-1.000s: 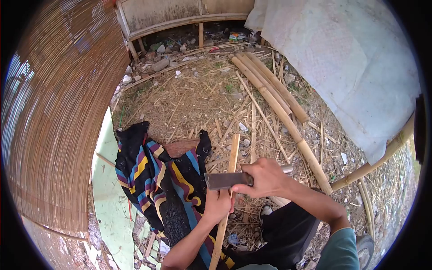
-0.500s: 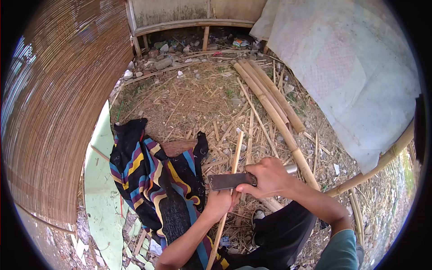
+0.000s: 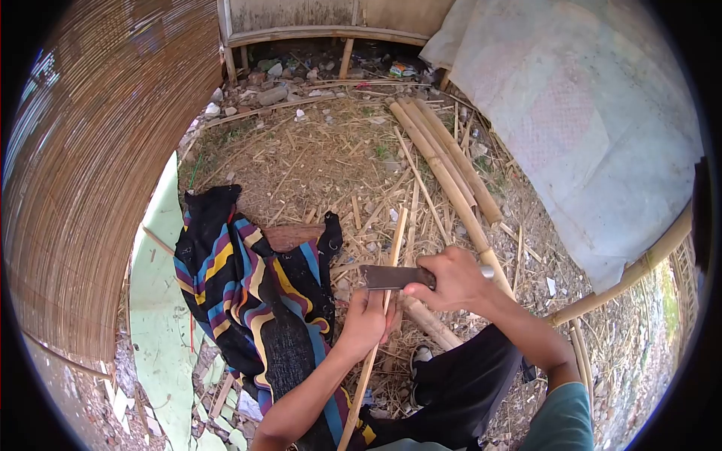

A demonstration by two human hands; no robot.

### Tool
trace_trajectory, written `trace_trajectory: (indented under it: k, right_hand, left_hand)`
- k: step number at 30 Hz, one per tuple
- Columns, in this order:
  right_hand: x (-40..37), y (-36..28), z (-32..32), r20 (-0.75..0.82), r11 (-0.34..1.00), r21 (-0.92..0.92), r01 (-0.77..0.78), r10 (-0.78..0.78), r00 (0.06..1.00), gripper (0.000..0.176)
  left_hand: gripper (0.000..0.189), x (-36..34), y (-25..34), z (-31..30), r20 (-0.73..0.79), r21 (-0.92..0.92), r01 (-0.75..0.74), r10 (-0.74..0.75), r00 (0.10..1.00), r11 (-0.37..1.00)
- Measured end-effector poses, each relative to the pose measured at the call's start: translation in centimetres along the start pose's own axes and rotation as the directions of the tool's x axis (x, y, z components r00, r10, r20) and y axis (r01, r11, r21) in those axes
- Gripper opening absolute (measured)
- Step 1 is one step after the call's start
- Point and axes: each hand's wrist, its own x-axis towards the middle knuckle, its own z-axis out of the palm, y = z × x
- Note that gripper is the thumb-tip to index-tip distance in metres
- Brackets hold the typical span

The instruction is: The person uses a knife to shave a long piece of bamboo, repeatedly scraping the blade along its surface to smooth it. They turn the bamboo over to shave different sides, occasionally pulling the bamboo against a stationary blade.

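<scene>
Both hands have shifted slightly toward the far tip of the long, pale bamboo strip [image 3: 399,237]. Right grip [image 3: 453,279] is closed on the dark, flat metal blade [image 3: 385,278], left grip [image 3: 362,323] has the strip just below it. I'd keep those left fingers clear, strokes light.

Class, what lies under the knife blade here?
A bamboo strip passes under the knife blade, showing on both sides. The stretch directly beneath is covered, so any cut there cannot be seen.
</scene>
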Motion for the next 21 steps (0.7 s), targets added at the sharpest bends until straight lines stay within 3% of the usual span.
trace_trajectory:
  k: [2, 4, 6, 7, 8, 10, 11, 12, 14, 15, 16, 18, 19, 20, 21]
  right_hand:
    - [0.8, 0.0, 0.1, -0.085, 0.998, -0.056, -0.022, 0.017, 0.996, 0.057]
    - [0.0, -1.0, 0.8, -0.120, 0.999, -0.026, -0.020, 0.017, 0.993, 0.057]
    - [-0.6, -1.7, 0.2, 0.017, 0.986, -0.117, 0.114, -0.113, 0.993, 0.057]
    - [0.3, -0.9, -0.2, 0.001, 0.999, -0.032, -0.012, 0.013, 1.000, 0.057]
    - [0.5, -0.4, -0.2, 0.014, 0.999, -0.027, -0.021, 0.022, 1.000, 0.057]
    - [1.5, 0.2, -0.4, -0.110, 0.987, -0.157, -0.021, 0.003, 0.994, 0.058]
    - [1.0, -0.7, -0.4, -0.017, 0.999, -0.003, -0.039, 0.039, 0.999, 0.058]
    - [0.6, -1.4, 0.0, -0.033, 0.999, 0.005, -0.035, 0.036, 0.999, 0.058]
    - [-0.3, -1.9, 0.3, 0.087, 0.989, -0.025, 0.148, -0.145, 0.986, 0.058]
    - [0.5, -1.4, -0.3, 0.101, 0.999, -0.038, 0.003, 0.001, 0.995, 0.058]
    - [1.1, -0.8, -0.3, 0.106, 0.999, -0.037, -0.004, 0.008, 0.994, 0.058]
    - [2.4, 0.0, -0.2, -0.167, 0.984, -0.174, -0.037, 0.008, 0.986, 0.067]
    - [2.3, -0.6, 0.1, -0.093, 0.998, 0.018, -0.066, 0.068, 0.993, 0.068]
    - [1.5, -1.2, 0.4, -0.101, 0.997, 0.027, -0.072, 0.074, 0.992, 0.068]
    - [0.9, -2.1, 0.3, -0.038, 0.998, -0.056, 0.027, -0.029, 0.999, 0.068]
  left_hand:
    - [0.043, 0.0, 0.0, 0.0, -0.043, -0.002, 0.015, -0.015, 0.999, 1.000]
    - [0.040, -0.8, 0.8, -0.1, 0.015, 0.008, 0.008, -0.008, 1.000, 1.000]
    - [0.040, -0.4, 1.6, 0.1, -0.037, 0.100, 0.012, -0.009, 0.999, 0.995]
    - [0.041, -0.2, 1.0, -0.2, -0.028, 0.047, -0.006, 0.007, 1.000, 0.999]
    - [0.042, 0.0, 0.3, -0.4, -0.019, -0.005, -0.024, 0.024, 1.000, 1.000]
    - [0.042, 0.2, 0.3, -0.4, -0.009, 0.003, -0.039, 0.039, 0.999, 0.999]
    - [0.041, -0.4, 0.6, 0.0, -0.055, 0.068, -0.027, 0.031, 0.998, 0.997]
    - [0.040, -0.8, 1.0, 0.2, -0.102, 0.135, -0.010, 0.023, 0.995, 0.991]
    - [0.040, -0.6, 1.2, 0.2, -0.105, 0.150, 0.022, -0.006, 0.994, 0.988]
    - [0.039, -0.4, 0.7, -0.2, -0.072, 0.061, 0.005, 0.000, 0.997, 0.998]
    - [0.038, -0.1, 0.3, -0.6, -0.040, -0.024, -0.010, 0.009, 0.999, 1.000]
    - [0.036, 0.6, 0.0, -1.0, -0.029, -0.028, -0.064, 0.063, 0.998, 0.998]
    - [0.036, 0.6, 0.2, -1.2, -0.008, -0.036, -0.070, 0.070, 0.998, 0.997]
    - [0.035, 0.2, 0.3, -1.4, 0.014, -0.034, -0.067, 0.067, 0.998, 0.997]
    - [0.037, 0.0, 0.2, -0.7, -0.036, 0.189, -0.118, 0.128, 0.991, 0.975]
